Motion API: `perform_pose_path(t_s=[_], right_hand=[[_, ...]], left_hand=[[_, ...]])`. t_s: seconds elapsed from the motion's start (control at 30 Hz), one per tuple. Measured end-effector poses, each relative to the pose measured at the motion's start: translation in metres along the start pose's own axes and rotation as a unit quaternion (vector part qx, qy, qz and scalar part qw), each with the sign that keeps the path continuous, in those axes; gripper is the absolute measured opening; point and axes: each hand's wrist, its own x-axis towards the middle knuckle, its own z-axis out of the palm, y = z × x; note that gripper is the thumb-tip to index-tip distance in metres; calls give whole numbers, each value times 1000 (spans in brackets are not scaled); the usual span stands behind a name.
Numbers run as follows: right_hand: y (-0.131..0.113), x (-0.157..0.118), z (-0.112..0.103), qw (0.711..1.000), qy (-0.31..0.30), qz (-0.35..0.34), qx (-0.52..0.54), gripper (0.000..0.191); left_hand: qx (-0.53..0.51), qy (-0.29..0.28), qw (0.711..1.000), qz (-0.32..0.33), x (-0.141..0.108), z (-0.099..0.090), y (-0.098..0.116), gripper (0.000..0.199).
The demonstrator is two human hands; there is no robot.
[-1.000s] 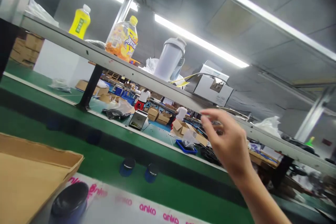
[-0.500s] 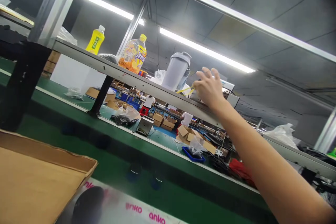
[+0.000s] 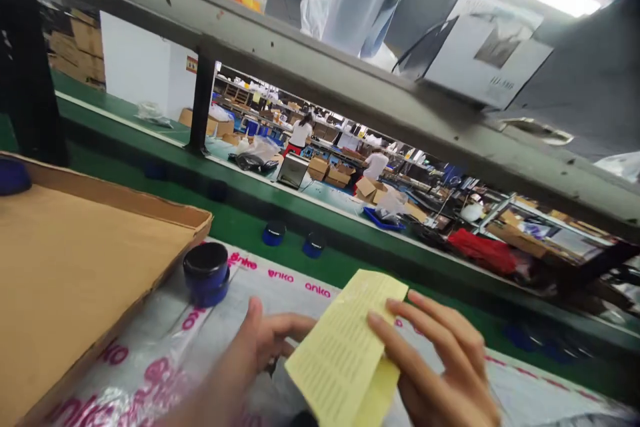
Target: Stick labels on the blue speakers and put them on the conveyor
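Observation:
A folded yellow sheet with printed lines (image 3: 345,340) is in my right hand (image 3: 440,360), fingers on its front and thumb side hidden behind it. My left hand (image 3: 270,340) is at the sheet's left edge, thumb raised apart from the fingers; some fingertips pass behind the paper, and a small dark thing shows below them. Dark blue round containers with black tops (image 3: 206,273) stand stacked on the plastic sheeting printed "anko" (image 3: 305,288), left of my hands.
A shallow cardboard box (image 3: 90,247) lies at the left. Blue containers (image 3: 313,245) sit on the green surface (image 3: 240,220) beyond. A metal shelf (image 3: 350,80) crosses above, holding a white box (image 3: 485,47) and a shaker cup (image 3: 365,0). Two people are far off.
The view has tilted down. My right hand has come down from the shelf and now holds the yellow sheet. My left hand has come into view beside it.

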Motion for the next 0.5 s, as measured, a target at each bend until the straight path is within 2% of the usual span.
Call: perform_pose_path(t_s=[0.07,0.13,0.27,0.33,0.4,0.47,0.5], right_hand=[[-13,-27,13,999,-2,27,23,38],[-19,-40,22,997,3,67,46,43],[-24,-59,32,971,45,205,115,61],[-30,-70,37,947,51,243,201,56],[-37,-78,41,927,34,249,279,58],[-43,-81,45,926,12,254,279,51],[-44,-81,45,933,2,259,251,41]], left_hand=[[-60,16,997,-40,0,0,-1,66],[-87,32,993,-66,-2,3,-2,51],[-94,93,989,-67,-1,7,-4,39],[-90,128,986,-62,0,8,-6,36],[-91,143,983,-76,3,8,-8,36],[-100,127,981,-108,5,8,-10,39],[-103,113,980,-128,5,8,-10,40]])
